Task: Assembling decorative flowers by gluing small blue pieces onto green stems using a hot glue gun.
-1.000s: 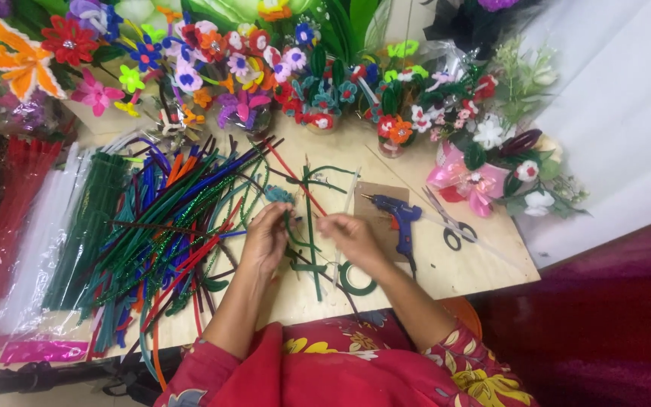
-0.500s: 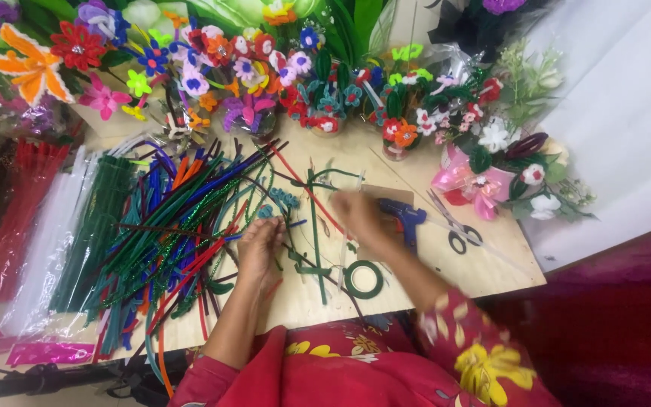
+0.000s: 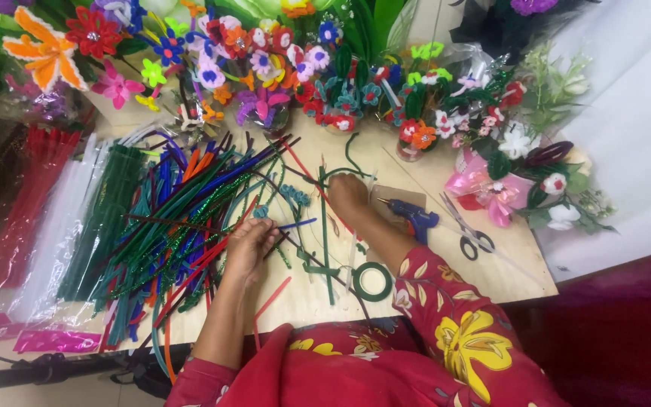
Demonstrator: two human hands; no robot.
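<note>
Two hands, left hand [image 3: 249, 243] grip pinching dark stem [image 3: 284, 243], right hand [image 3: 346, 193] grip on green stems [image 3: 324, 218], closure unclear

A pale wooden table [image 3: 491, 279] stands beside white sheeting [image 3: 634, 151] and dark red floor [image 3: 627, 339].

bare table [image 3: 303, 298] near body; pipe cleaner pile [image 3: 175, 218] blocks left, glue gun [image 3: 414, 218] right.

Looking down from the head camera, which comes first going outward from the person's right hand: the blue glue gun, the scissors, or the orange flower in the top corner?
From the right hand:
1. Blue glue gun, just to its right on the table.
2. Scissors, further right, past the glue gun.
3. Orange flower, far off at the upper left corner, across the pile of pipe cleaners.
</note>
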